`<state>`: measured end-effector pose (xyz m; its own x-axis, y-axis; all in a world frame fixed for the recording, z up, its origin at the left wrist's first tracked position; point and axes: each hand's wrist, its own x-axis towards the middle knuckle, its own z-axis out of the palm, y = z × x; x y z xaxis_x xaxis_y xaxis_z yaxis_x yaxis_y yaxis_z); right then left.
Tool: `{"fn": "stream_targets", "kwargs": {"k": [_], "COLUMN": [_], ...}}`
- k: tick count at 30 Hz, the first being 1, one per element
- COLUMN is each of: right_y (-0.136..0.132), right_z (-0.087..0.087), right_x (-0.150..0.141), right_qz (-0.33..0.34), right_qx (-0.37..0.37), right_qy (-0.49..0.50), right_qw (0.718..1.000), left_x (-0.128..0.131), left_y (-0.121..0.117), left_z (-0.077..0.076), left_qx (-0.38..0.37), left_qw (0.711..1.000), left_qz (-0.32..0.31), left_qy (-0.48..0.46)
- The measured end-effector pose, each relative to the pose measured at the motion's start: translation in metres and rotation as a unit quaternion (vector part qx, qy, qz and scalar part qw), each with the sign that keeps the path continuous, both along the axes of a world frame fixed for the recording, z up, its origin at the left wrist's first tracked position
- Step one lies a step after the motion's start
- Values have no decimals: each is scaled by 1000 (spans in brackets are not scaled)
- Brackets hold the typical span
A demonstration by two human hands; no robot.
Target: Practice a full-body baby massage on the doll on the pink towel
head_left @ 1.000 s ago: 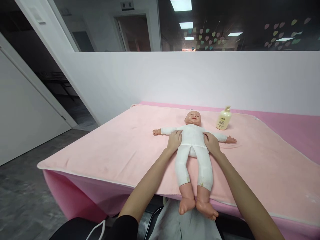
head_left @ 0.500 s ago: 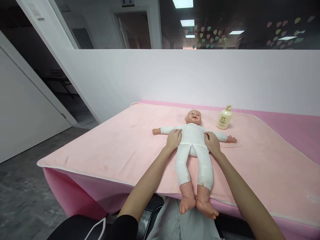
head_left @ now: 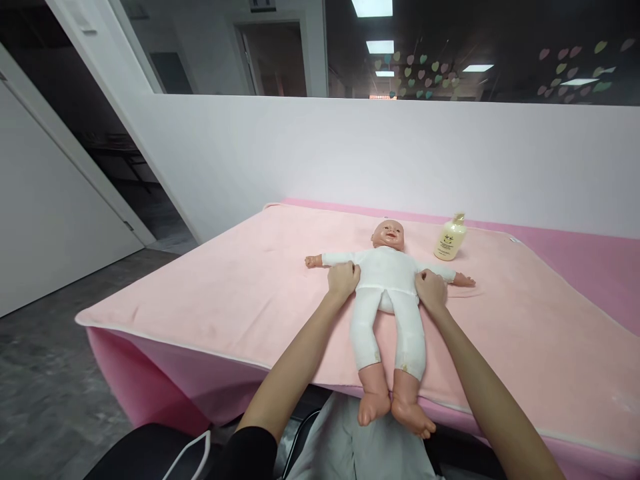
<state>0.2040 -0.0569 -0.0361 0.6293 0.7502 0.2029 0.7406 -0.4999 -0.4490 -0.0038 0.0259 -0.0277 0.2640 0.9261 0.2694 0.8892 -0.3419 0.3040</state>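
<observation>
A baby doll (head_left: 387,270) with a white cloth body lies on its back, head away from me, arms spread out. Its bare feet hang over the near edge of the table. My left hand (head_left: 343,279) is curled into a fist against the left side of the doll's torso, below its outstretched arm. On the opposite side, my right hand (head_left: 431,289) is likewise closed beside the waist. Nothing shows in either fist, though the palms are hidden. A pale yellow pump bottle (head_left: 451,238) stands right of the doll's head.
A light pink blanket (head_left: 225,280) covers the table, over a darker pink cloth (head_left: 590,267). Behind it rises a white half wall (head_left: 375,153) with glass above. A black chair (head_left: 145,453) is at the lower left, and a door (head_left: 55,207) farther left.
Both hands have slid outward off the doll's front to its sides, and their fingers have curled into fists. The doll and bottle have stayed in place; the view has shifted slightly.
</observation>
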Motion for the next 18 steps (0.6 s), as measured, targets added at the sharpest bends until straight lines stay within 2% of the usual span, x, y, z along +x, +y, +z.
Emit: {"fn": "stream_targets", "kwargs": {"k": [3, 6, 8, 10, 11, 12, 13, 16, 18], "right_y": [0, 3, 6, 9, 11, 12, 14, 19, 22], "right_z": [1, -6, -12, -15, -15, -15, -14, -12, -12], "right_x": [0, 4, 9, 15, 18, 20, 22, 25, 27], "right_qz": [4, 9, 6, -1, 1, 10, 25, 72, 77], "right_qx": [-23, -15, 4, 43, 78, 127, 184, 341, 390], "right_qy": [-24, -8, 23, 88, 138, 199, 264, 447, 531], "right_qw": [999, 1000, 1000, 995, 987, 972, 947, 824, 749], "left_x": [-3, -6, -6, -2, 1, 4, 9, 20, 23], "left_y": [4, 10, 14, 18, 19, 20, 21, 23, 24], "left_z": [-5, -11, -15, -16, -17, -17, -16, -16, -16], "left_qx": [19, 26, 14, -24, -54, -89, -130, -253, -304], "left_qw": [999, 999, 994, 967, 939, 899, 848, 668, 578], "left_qz": [25, 30, -8, -70, -98, -123, -142, -162, -153], "left_qy": [14, -33, -113, -244, -325, -410, -494, -681, -742]}}
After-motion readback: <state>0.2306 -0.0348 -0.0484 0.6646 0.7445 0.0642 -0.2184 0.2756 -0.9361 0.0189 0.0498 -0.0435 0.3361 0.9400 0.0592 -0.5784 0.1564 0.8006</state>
